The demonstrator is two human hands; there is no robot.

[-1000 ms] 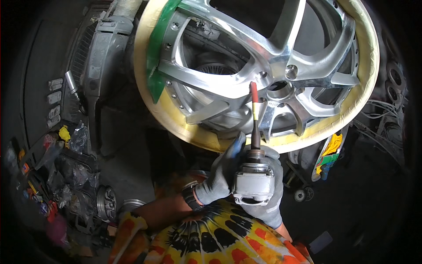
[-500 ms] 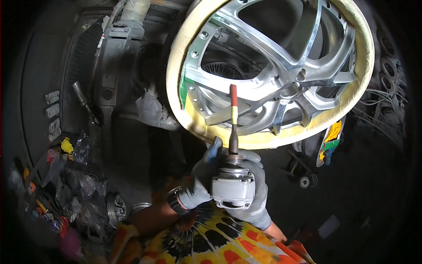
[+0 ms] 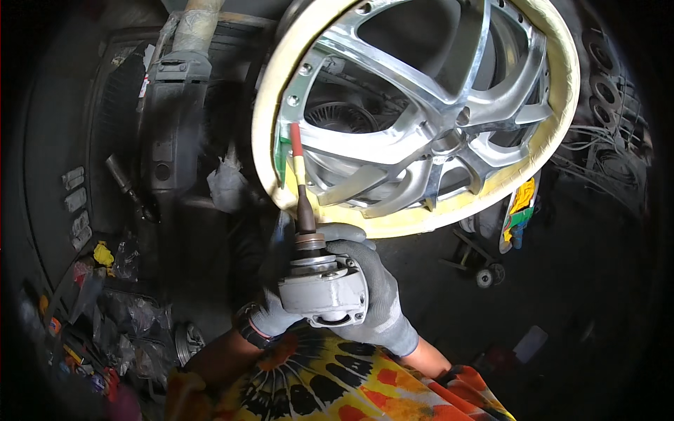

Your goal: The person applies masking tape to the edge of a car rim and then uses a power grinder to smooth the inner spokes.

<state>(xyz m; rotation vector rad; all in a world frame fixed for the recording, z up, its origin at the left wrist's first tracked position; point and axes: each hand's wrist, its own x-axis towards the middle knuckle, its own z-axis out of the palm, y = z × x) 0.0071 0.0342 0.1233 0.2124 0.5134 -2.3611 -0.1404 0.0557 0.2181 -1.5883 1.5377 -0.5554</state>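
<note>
Dark workshop floor [image 3: 562,281] spreads around the gloved right hand [image 3: 375,288] and left hand [image 3: 276,314]. The right hand is wrapped around the right side of a grey power tool [image 3: 324,291]; the left, blurred and partly hidden, lies against its left side, and whether its fingers close on it cannot be told. A rod [image 3: 298,151] banded red and yellow points away from both hands, over the left part of a large silver wheel [image 3: 351,144] with a yellow-wrapped rim; contact is unclear. Plastic bags [image 3: 144,309] lie left of the left hand, and a yellow cloth [image 3: 523,195] is beyond the right hand, to its right
</note>
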